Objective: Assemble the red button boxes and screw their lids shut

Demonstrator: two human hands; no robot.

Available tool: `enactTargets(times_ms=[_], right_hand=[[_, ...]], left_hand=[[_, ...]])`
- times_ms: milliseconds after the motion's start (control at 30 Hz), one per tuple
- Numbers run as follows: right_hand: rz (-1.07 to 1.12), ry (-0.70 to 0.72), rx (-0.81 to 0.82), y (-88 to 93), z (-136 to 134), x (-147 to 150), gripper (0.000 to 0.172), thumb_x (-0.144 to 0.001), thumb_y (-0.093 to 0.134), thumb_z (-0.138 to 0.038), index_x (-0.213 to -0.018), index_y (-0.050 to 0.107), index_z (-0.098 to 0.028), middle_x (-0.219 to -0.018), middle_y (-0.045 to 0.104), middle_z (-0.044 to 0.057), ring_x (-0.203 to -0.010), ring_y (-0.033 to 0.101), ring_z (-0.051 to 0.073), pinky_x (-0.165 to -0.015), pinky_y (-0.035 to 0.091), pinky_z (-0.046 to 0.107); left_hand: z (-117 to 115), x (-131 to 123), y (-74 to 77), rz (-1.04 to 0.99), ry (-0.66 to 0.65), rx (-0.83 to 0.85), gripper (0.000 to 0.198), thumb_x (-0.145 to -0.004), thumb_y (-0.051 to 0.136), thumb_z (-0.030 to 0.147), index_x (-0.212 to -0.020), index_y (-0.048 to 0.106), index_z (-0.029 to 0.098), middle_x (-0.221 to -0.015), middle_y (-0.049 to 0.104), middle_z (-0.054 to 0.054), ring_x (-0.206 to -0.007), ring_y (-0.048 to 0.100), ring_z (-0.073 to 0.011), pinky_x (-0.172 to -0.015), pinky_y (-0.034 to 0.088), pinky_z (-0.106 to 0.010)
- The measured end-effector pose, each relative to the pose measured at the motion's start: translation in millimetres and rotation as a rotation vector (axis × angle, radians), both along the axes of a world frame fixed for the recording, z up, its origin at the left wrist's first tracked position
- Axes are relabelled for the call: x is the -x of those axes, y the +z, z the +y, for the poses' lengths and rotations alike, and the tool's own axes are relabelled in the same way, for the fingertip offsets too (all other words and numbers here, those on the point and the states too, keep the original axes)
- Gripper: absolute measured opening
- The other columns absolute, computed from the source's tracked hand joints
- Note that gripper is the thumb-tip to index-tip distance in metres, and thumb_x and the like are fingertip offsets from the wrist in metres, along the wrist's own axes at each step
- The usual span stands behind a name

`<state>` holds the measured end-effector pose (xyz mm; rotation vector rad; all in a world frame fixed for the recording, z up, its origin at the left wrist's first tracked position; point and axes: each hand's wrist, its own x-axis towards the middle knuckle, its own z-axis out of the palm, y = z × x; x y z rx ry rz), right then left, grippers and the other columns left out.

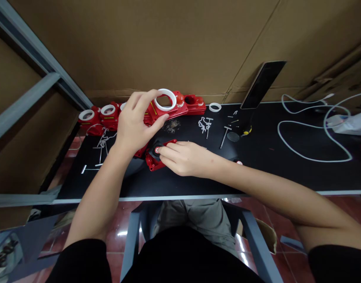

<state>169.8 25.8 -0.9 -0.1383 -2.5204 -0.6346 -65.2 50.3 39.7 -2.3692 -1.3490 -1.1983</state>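
Blk tbl (257, 147) w/ red hsgs (88, 122), T-tools (224, 136), wht ring (215, 110), cable (314, 159).

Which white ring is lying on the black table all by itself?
The white ring just right of the red housings, near the cardboard wall. The other white rings I can see are on red housings.

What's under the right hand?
A red part shows partly beneath the right hand, with a black piece at the fingertips. Whatever lies directly under the palm is covered.
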Motion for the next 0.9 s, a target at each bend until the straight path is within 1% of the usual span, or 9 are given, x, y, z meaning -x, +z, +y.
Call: enactTargets(times_ms=[200, 300, 367, 500, 600, 667, 733, 833, 900], right_hand=[[0.109, -0.017, -0.057, -4.5, 5, 8, 0.032, -0.118, 0.054, -0.005, -0.095, 0.074, -0.014, -0.103, 0.079, 0.011, -0.078, 0.063, 0.018, -0.064, 0.05, 0.035], [0.194, -0.054, -0.044, 0.4, 10, 5, 0.026, -0.118, 0.056, -0.007, -0.102, 0.074, -0.014, -0.107, 0.08, 0.012, -0.085, 0.069, 0.019, -0.067, 0.055, 0.033], [0.241, -0.079, -0.019, 9.1, 13, -3, 0.02, -0.117, 0.059, -0.008, -0.106, 0.074, -0.014, -0.109, 0.08, 0.012, -0.093, 0.074, 0.019, -0.071, 0.06, 0.031], [0.348, -0.173, 0.028, 32.8, 10, -48, 0.014, -0.114, 0.064, -0.008, -0.111, 0.071, -0.019, -0.107, 0.081, 0.008, -0.096, 0.078, 0.019, -0.078, 0.066, 0.031], [0.467, -0.373, 0.106, 39.5, -6, -104, 0.015, -0.107, 0.074, -0.008, -0.11, 0.072, -0.023, -0.108, 0.083, 0.007, -0.087, 0.078, 0.019, -0.07, 0.064, 0.032], [0.446, -0.554, 0.179, 30.8, -23, -140, 0.017, -0.105, 0.075, -0.008, -0.106, 0.073, -0.024, -0.106, 0.083, 0.007, -0.077, 0.074, 0.018, -0.066, 0.062, 0.034], [0.42, -0.657, 0.178, 12.4, -40, -168, 0.016, -0.104, 0.076, -0.008, -0.104, 0.074, -0.024, -0.104, 0.084, 0.009, -0.079, 0.077, 0.021, -0.065, 0.061, 0.037], [0.326, -0.67, 0.233, -16.3, -59, -188, 0.012, -0.108, 0.073, -0.012, -0.102, 0.075, -0.023, -0.101, 0.086, 0.009, -0.087, 0.082, 0.026, -0.072, 0.065, 0.041], [0.254, -0.639, 0.305, -22.8, -63, -193, 0.013, -0.111, 0.069, -0.015, -0.104, 0.078, -0.023, -0.103, 0.087, 0.009, -0.089, 0.084, 0.026, -0.078, 0.068, 0.042]], left_hand=[[1, 0, -0.3, 0.004, 0.044, -0.002, 0.046, -0.112, 0.071, 0.054, -0.154, 0.066, 0.036, -0.149, 0.08, -0.011, -0.137, 0.077, -0.0356, -0.118, 0.065, -0.059], [1, 1, -0.4, -0.004, 0.067, 0.01, 0.046, -0.113, 0.068, 0.055, -0.155, 0.065, 0.034, -0.15, 0.079, -0.009, -0.138, 0.075, -0.0341, -0.121, 0.063, -0.061], [1, 3, 0.6, -0.014, 0.084, 0.037, 0.047, -0.115, 0.064, 0.056, -0.157, 0.062, 0.034, -0.153, 0.077, -0.007, -0.141, 0.072, -0.0324, -0.125, 0.06, -0.064], [0, 5, 3.6, -0.069, 0.061, 0.049, 0.049, -0.113, 0.067, 0.056, -0.158, 0.06, 0.037, -0.16, 0.074, -0.004, -0.145, 0.068, -0.0354, -0.127, 0.056, -0.071], [-2, 0, 3.1, -0.092, 0.024, 0.03, 0.049, -0.112, 0.073, 0.054, -0.157, 0.062, 0.039, -0.159, 0.075, -0.003, -0.143, 0.07, -0.0364, -0.125, 0.059, -0.068], [-5, -7, 0.4, -0.075, -0.007, 0.02, 0.048, -0.112, 0.074, 0.052, -0.157, 0.064, 0.038, -0.154, 0.077, -0.005, -0.14, 0.072, -0.0364, -0.125, 0.061, -0.065], [-10, -17, -4.1, -0.059, -0.062, 0.026, 0.05, -0.112, 0.075, 0.048, -0.159, 0.064, 0.039, -0.151, 0.078, -0.007, -0.138, 0.074, -0.0375, -0.124, 0.061, -0.062], [-15, -29, -11.6, -0.035, -0.123, 0.05, 0.053, -0.111, 0.077, 0.044, -0.162, 0.065, 0.038, -0.148, 0.078, -0.01, -0.138, 0.075, -0.0387, -0.123, 0.062, -0.06], [-16, -33, -15.5, -0.015, -0.134, 0.061, 0.053, -0.11, 0.078, 0.043, -0.162, 0.066, 0.036, -0.147, 0.078, -0.011, -0.137, 0.076, -0.0391, -0.122, 0.063, -0.061]])
